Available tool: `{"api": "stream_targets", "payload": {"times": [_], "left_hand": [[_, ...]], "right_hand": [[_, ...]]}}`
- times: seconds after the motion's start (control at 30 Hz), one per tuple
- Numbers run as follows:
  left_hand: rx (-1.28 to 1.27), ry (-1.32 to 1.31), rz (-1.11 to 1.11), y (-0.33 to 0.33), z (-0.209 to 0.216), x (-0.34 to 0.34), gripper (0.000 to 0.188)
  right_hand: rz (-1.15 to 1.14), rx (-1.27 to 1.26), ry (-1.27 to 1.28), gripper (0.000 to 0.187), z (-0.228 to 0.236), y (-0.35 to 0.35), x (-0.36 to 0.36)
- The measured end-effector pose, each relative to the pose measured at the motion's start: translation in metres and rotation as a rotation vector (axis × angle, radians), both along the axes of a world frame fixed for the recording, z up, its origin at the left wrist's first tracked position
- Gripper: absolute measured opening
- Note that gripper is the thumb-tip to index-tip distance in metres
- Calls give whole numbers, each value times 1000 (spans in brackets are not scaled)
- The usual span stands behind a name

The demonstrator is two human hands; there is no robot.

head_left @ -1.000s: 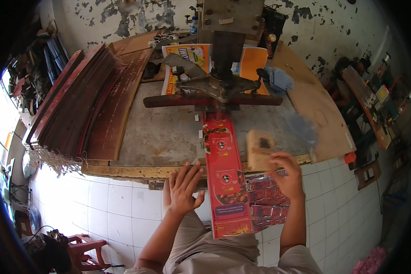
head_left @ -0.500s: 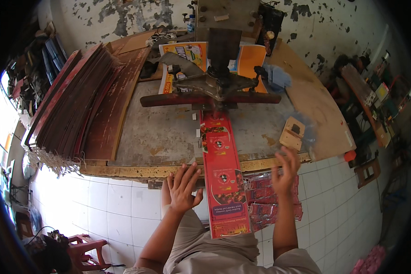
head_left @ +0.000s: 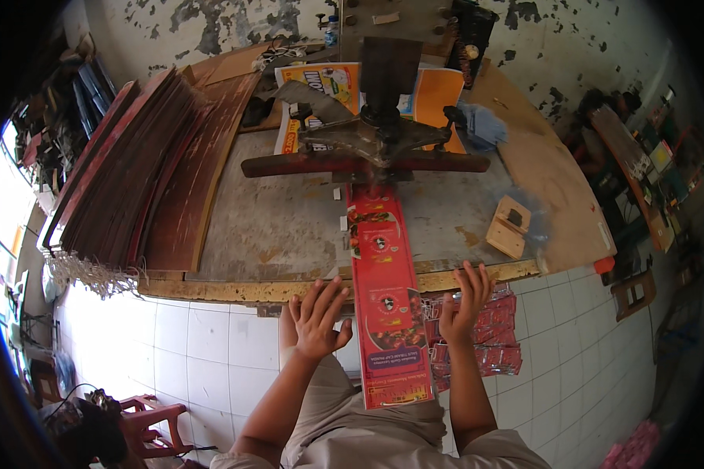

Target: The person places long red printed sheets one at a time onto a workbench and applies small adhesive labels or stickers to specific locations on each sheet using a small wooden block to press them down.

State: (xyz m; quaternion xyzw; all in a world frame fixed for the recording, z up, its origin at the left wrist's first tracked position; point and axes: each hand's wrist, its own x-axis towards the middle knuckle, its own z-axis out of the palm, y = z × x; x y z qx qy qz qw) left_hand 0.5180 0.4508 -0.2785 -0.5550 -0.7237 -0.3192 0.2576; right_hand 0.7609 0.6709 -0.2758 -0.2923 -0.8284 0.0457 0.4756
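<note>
A long red printed strip [head_left: 387,313] runs from beneath a dark metal press [head_left: 379,148] toward me, over the table's front edge and down to my lap. My left hand [head_left: 318,319] is just left of the strip near that edge, fingers spread and holding nothing. On the other side, my right hand [head_left: 463,305] is raised with its fingers apart, close to the strip's right border but not gripping it. Below and beyond this hand lie several red printed packs [head_left: 493,332]. The strip's far end is hidden under the press bar.
A stack of dark red boards [head_left: 125,180] leans on the left of the worktable [head_left: 266,211]. To the right lie a small wooden block [head_left: 510,227] and a blue cloth [head_left: 483,127]. Printed sheets [head_left: 438,90] sit behind the press; a red stool [head_left: 152,422] stands at lower left.
My right hand has moved left, closer to the strip, away from the wooden block. My left hand stays about where it was. The view has shifted slightly.
</note>
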Motion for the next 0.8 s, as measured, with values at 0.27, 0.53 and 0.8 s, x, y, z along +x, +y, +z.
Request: {"api": "stream_targets", "payload": {"times": [0.27, 0.53, 0.8], "left_hand": [[3, -14, -3, 0, 1, 1, 54], [15, -61, -12, -1, 6, 5, 56], [109, -286, -76, -2, 42, 18, 52]], "right_hand": [[67, -95, -30, 40, 18, -18, 13], [346, -730, 104, 48, 51, -80, 29], [594, -1372, 310, 73, 90, -100, 24]]}}
